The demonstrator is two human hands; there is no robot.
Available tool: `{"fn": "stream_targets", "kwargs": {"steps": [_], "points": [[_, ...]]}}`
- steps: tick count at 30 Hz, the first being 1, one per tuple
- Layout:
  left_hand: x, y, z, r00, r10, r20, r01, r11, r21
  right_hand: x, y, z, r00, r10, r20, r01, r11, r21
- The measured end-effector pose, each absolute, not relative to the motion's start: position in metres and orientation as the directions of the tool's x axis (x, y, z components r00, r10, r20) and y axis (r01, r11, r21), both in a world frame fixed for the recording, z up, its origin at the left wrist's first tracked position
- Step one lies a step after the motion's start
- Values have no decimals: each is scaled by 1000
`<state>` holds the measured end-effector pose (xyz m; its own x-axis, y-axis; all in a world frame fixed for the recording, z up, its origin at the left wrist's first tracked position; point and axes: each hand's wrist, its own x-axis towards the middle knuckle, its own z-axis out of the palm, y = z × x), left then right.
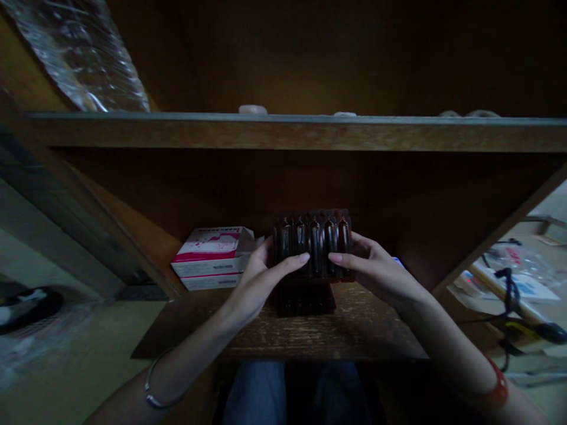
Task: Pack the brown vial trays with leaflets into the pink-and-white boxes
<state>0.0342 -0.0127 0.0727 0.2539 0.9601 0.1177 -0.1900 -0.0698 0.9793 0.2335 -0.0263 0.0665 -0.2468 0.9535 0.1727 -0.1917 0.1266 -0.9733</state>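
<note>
I hold a dark tray of several brown vials upright in both hands above a wooden shelf. My left hand grips its left edge, thumb lying across the front. My right hand grips the right edge, thumb also on the front. A second dark tray lies flat on the shelf just beneath. A pink and white box with its flap open sits to the left of my left hand, stacked on another white box.
An upper shelf board runs across above, with small pale objects on it. Crinkled clear plastic hangs at top left. Cables and papers lie at the right. The shelf's slanted side panels close in left and right.
</note>
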Motion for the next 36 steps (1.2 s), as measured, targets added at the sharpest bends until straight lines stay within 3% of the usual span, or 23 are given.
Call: {"fn": "stream_targets", "kwargs": {"steps": [3, 7, 10, 14, 18, 22, 36], "points": [[36, -12, 76, 225, 966, 125, -248, -67, 967, 243, -23, 68, -243, 937, 252, -48, 248, -968], [34, -9, 77, 211, 970, 123, -301, -55, 952, 270, -10, 67, -165, 931, 327, 277, 362, -890], [35, -5, 75, 220, 971, 93, -345, -12, 939, 294, 4, 58, -241, 954, 179, 546, 286, -787], [39, -5, 74, 229, 970, 76, -377, 16, 926, 318, 18, 42, -154, 983, -96, 816, 72, -574], [37, -6, 75, 228, 971, 68, -333, 13, 943, 329, 28, 30, -109, 972, -207, 865, -10, -501], [32, -5, 76, 207, 976, 73, -304, -7, 953, 335, 36, 26, -92, 972, -218, 885, -21, -466], [32, -2, 73, 201, 978, -59, -274, 114, 955, 342, 19, 54, -303, 953, -23, 816, 246, -524]]}}
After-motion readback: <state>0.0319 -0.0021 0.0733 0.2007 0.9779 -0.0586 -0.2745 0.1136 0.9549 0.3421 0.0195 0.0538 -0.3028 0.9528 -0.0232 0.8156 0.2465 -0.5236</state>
